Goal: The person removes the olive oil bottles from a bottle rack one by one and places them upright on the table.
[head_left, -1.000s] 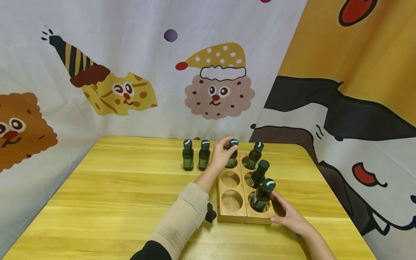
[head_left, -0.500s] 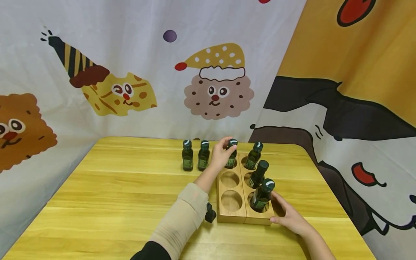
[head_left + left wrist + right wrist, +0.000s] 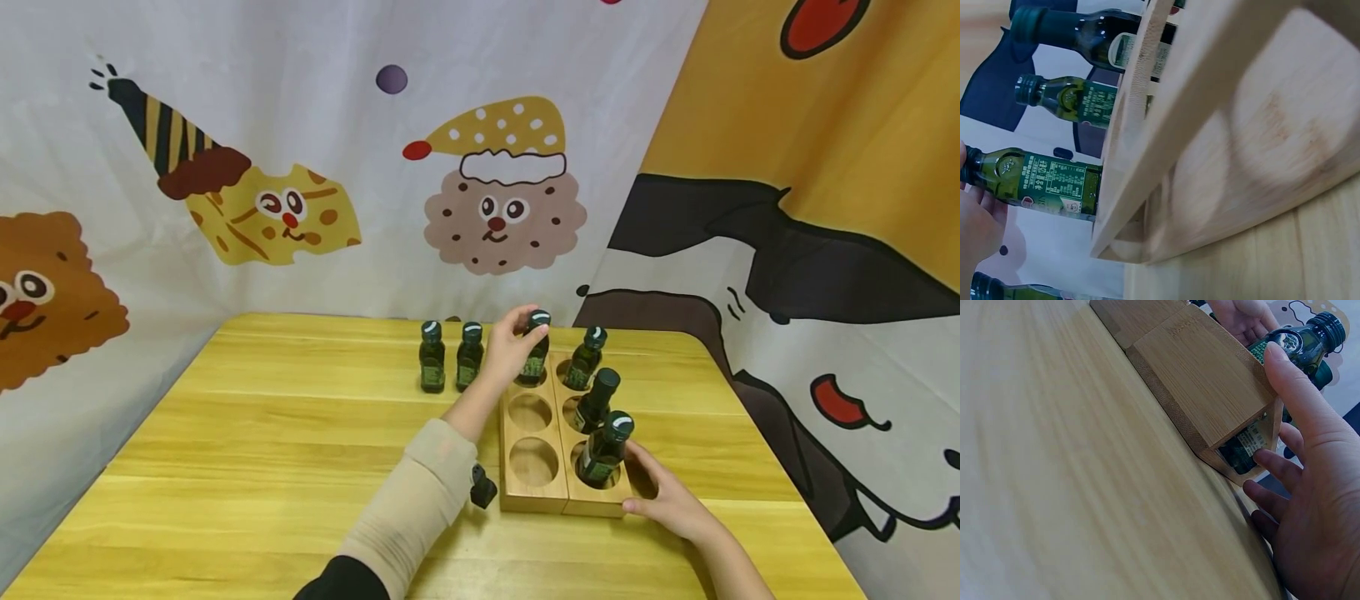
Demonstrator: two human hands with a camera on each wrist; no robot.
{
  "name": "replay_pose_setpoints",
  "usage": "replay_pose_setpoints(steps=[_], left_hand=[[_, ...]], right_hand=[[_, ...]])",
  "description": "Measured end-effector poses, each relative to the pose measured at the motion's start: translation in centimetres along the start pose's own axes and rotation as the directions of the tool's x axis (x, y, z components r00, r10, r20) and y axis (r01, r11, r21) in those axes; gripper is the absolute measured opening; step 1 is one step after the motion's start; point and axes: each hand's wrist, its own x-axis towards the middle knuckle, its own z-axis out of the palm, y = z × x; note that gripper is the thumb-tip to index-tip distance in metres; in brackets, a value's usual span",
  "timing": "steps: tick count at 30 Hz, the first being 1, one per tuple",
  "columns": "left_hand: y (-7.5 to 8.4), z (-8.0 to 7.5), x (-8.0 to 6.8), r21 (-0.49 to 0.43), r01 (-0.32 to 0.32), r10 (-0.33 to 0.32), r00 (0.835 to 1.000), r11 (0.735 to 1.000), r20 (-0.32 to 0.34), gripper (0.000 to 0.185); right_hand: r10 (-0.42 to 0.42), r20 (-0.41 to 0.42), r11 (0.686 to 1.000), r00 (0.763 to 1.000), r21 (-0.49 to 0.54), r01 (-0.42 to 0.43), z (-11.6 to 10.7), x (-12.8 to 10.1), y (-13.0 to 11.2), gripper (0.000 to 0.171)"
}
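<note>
A wooden rack (image 3: pixel 564 498) with six round holes lies on the yellow table. My left hand (image 3: pixel 523 332) grips a dark green bottle (image 3: pixel 536 360) by its neck at the rack's far left hole; the bottle's foot is in or just above that hole. The same bottle (image 3: pixel 1041 178) shows in the left wrist view, lying against my palm. Three more green bottles (image 3: pixel 600 454) fill the right column. My right hand (image 3: pixel 651 487) rests with straight fingers against the rack's near right corner (image 3: pixel 1210 387), thumb (image 3: pixel 1288 381) along its edge.
Two green bottles (image 3: pixel 431 358) (image 3: pixel 470 357) stand on the table just left of the rack. The two nearer holes (image 3: pixel 532 461) of the left column are bare. Cartoon-printed cloth hangs behind and to the right of the table (image 3: pixel 262 450).
The bottle in my left hand sits slightly higher than a second ago. My right hand has stayed at the rack's corner.
</note>
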Motion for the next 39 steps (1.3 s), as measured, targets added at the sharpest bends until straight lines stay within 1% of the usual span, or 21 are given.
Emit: replay_pose_setpoints(steps=[8,13,19,25,30,39], left_hand=[[1.3,-0.3,-0.1,-0.04,-0.022,0.022,1.0,0.999,0.005,0.035],[2.2,-0.6,-0.3,-0.055,-0.035,0.035,0.999,0.998,-0.002,0.036],[3.4,-1.3,-0.6,-0.07,-0.031,0.031,1.0,0.997,-0.006,0.037],[4.6,-2.1,-1.2,-0.092,-0.019,0.019,1.0,0.996,-0.002,0.038],[5.2,-2.9,-1.6,-0.115,-0.046,0.046,0.999,0.992,-0.003,0.037],[6.4,-4.5,-2.5,-0.144,-0.091,0.088,0.996,0.985,-0.028,0.037]], right_hand=[[0.008,-0.003,1.0,1.0,-0.009,-0.008,0.0,0.0,0.1,0.085],[-0.012,-0.001,1.0,1.0,-0.002,0.012,0.0,0.0,0.1,0.084],[-0.014,-0.007,1.0,1.0,-0.012,0.014,0.0,0.0,0.2,0.084],[0.012,-0.003,1.0,1.0,-0.016,-0.012,0.0,0.0,0.1,0.085],[0.016,0.003,1.0,1.0,-0.012,-0.016,0.0,0.0,0.2,0.086],[0.024,-0.002,1.0,1.0,-0.02,-0.024,0.0,0.0,0.2,0.086]])
